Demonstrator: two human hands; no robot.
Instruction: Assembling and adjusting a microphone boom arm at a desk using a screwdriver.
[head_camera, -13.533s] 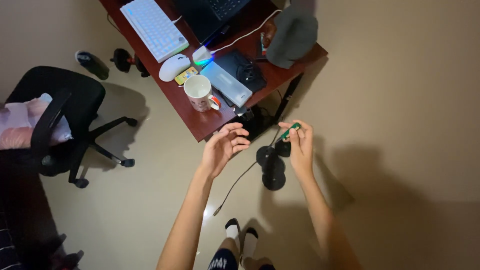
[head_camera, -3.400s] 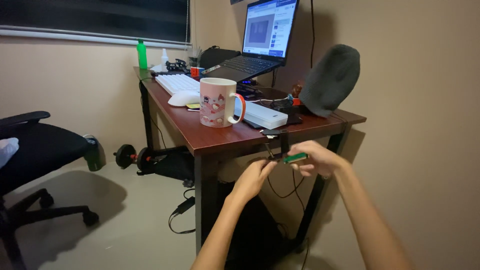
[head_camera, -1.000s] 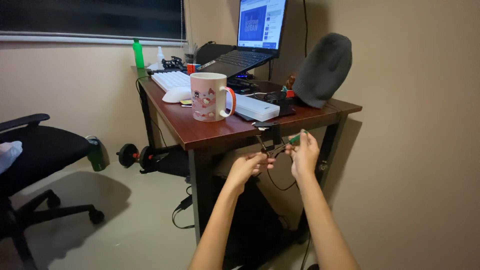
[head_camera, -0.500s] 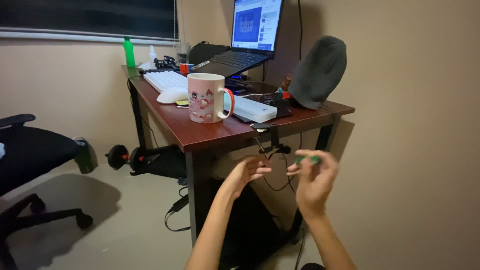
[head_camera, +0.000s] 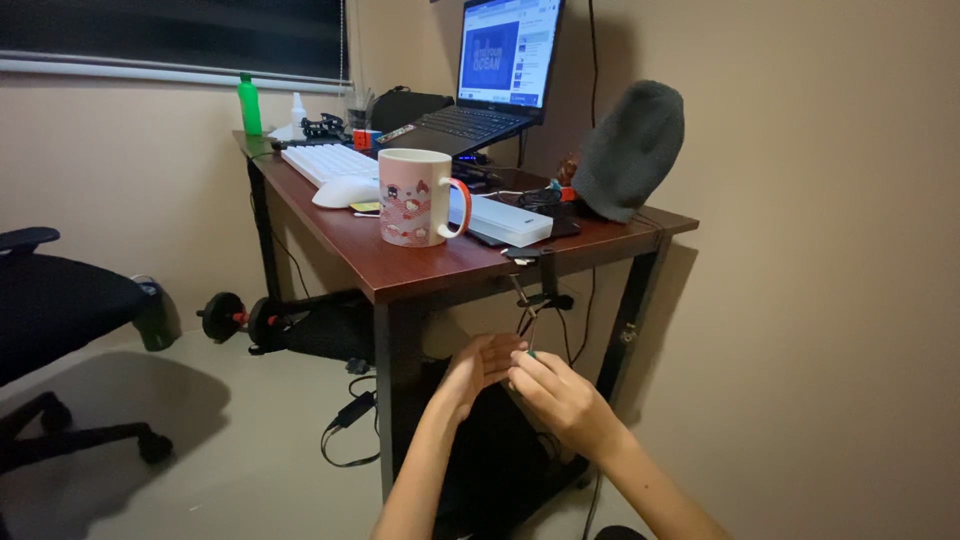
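Note:
My right hand (head_camera: 562, 398) is closed around a small green-handled tool (head_camera: 530, 351). Only the tip of the handle and a thin shaft show, and the shaft points up toward a black clamp (head_camera: 545, 297) hanging from the desk's front edge. Beside it, my left hand (head_camera: 478, 364) is cupped with its palm toward the right hand and its fingertips close to the tool. Nothing shows in its grasp. Both hands sit below the front edge of the brown desk (head_camera: 440, 270), in front of dangling cables.
On the desk stand a pink mug (head_camera: 418, 197), a white box (head_camera: 500, 217), a white mouse (head_camera: 344, 191), a keyboard (head_camera: 328, 161), an open laptop (head_camera: 490, 75) and a grey beanie (head_camera: 630, 150). A black office chair (head_camera: 60, 310) stands at left, with dumbbells (head_camera: 240, 318) and a cable on the floor.
My right hand has come down and left from its raised spot, meeting my left hand under the desk edge. The tool now points up at the clamp.

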